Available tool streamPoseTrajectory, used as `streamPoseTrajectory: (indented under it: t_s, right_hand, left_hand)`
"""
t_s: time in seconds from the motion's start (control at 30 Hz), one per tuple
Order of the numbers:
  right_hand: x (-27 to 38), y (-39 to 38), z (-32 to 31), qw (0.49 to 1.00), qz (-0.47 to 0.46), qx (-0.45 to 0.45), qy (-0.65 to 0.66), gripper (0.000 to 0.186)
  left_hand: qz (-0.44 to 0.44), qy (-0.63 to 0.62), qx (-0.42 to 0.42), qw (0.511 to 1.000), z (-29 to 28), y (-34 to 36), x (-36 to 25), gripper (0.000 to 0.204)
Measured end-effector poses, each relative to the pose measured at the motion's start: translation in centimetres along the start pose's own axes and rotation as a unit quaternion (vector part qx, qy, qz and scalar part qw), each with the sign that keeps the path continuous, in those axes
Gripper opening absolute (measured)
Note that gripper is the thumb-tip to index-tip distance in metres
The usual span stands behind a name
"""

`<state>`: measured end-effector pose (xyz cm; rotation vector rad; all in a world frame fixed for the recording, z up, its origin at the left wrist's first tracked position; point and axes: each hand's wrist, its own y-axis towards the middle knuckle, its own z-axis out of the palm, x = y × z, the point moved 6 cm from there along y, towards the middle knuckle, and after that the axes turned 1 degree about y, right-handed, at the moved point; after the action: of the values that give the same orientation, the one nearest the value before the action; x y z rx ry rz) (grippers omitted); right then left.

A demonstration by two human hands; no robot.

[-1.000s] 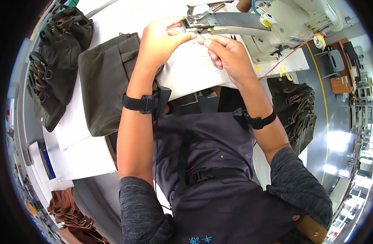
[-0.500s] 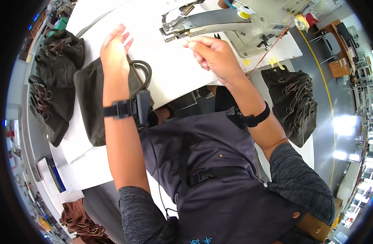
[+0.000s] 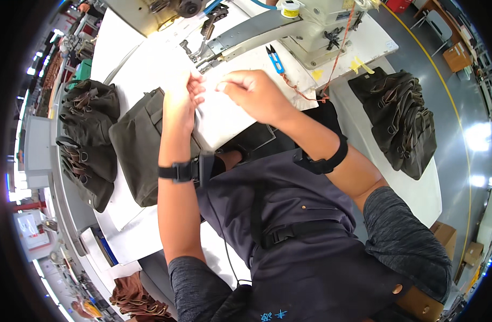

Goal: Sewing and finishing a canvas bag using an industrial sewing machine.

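In front of the sewing machine's metal arm [image 3: 256, 38], my two hands are close together over the white table. My left hand [image 3: 180, 99] has its fingers curled inward; glare washes out part of it, and anything in its grasp is too small to see. Thumb and forefinger of my right hand [image 3: 254, 96] are pinched together, pointing at the left hand; what they hold, if anything, cannot be made out. A dark olive bag [image 3: 138, 145] lies beside my left forearm. Blue thread snips [image 3: 276, 59] on an orange cord rest just beyond the right hand.
More dark olive bags [image 3: 90, 145] are heaped at the left. Folded olive pieces with straps [image 3: 399, 118] lie on a surface at the right. Brown pieces [image 3: 138, 295] sit at lower left. The orange cord [image 3: 343, 51] runs by the machine, near yellow tape scraps [image 3: 358, 65].
My right hand has drawn back from the machine's tip toward me. My left hand has curled its stretched fingers and come closer to the right one. The head view has shifted.
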<state>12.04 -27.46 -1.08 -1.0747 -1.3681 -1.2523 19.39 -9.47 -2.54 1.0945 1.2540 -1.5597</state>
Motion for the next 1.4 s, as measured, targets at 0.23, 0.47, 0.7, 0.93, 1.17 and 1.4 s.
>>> streamPoseTrajectory:
  t_s: [0.23,0.47,0.7,0.93,1.17,1.4]
  right_hand:
    - [1.4,0.4,4.8,0.995,-0.076,-0.032,-0.046,0.018]
    - [-1.5,0.3,5.4,0.998,-0.051,-0.001,-0.023,0.021]
    - [-4.9,-3.2,6.9,0.968,0.218,0.117,0.051,0.031]
    - [-5.8,-3.9,10.3,0.920,0.333,0.127,0.164,0.036]
    - [-6.8,-4.0,13.5,0.925,0.317,0.102,0.185,0.017]
    - [-2.9,-3.6,12.3,0.985,0.083,0.075,0.130,0.016]
  left_hand:
    - [-0.035,0.020,0.081,0.996,-0.2,-2.4,-4.3,0.028]
    - [-0.052,0.224,0.187,0.955,-2.3,-0.4,-6.8,0.029]
    - [0.048,0.488,0.147,0.859,-6.9,4.8,-9.1,0.036]
    - [0.075,0.537,0.152,0.827,-6.2,5.3,-9.4,0.033]
    - [-0.076,0.639,0.164,0.748,-6.9,3.9,-8.2,0.029]
    - [0.140,0.590,0.317,0.729,-2.2,-0.3,-7.6,0.035]
